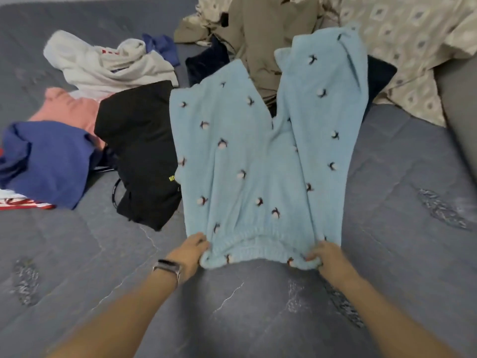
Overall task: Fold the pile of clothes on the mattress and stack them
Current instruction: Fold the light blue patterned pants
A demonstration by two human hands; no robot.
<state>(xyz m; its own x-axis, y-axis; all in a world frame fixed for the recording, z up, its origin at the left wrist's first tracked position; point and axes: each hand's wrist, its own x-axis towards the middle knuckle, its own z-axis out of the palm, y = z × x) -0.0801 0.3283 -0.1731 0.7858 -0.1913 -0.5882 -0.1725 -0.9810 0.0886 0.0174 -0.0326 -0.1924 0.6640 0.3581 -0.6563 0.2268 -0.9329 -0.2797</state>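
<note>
Light blue fleece pants (245, 161) with small pom-pom dots lie spread out on the grey mattress (258, 306), waistband toward me, legs pointing away. My left hand (189, 251) grips the left corner of the elastic waistband. My right hand (326, 257) grips the right corner. The far ends of the legs rest on the unfolded pile at the back.
To the left lie a black garment (139, 151), a dark blue one (49, 161), a pink one (67, 107) and a white hoodie (103, 63). Behind the pants are tan clothes (258, 34), a navy piece (206, 63) and a patterned beige sheet (413, 42).
</note>
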